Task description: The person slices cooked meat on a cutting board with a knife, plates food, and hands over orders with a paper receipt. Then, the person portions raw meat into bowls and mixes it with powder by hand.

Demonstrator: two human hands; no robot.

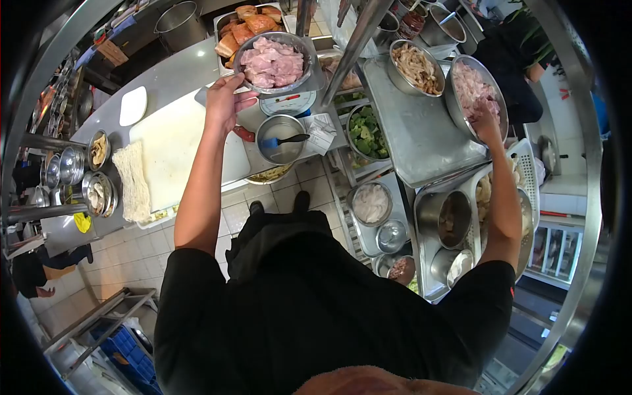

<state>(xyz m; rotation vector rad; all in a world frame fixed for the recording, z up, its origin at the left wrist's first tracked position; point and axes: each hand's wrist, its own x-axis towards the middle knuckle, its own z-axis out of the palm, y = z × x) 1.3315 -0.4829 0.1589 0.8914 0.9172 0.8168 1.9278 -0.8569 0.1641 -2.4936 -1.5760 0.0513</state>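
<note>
My left hand [226,101] is at the near-left rim of a metal bowl of raw pink meat [273,62], its fingers spread. That bowl rests over a scale [288,104]. To the right, my right hand [486,122] reaches into a second bowl of pale raw meat [471,89]; its fingertips are hidden among the pieces, so its grip is unclear. Left of this bowl is a bowl of brownish strips [416,68]. Below the scale sits a pot [282,153] with a blue brush [271,142] in it.
A white cutting board [174,151] lies on the left counter beside a bundle of noodles [133,181]. A metal tray [421,138], a bowl of broccoli [367,131] and steel posts stand to the right. Another person [39,271] is at the far left.
</note>
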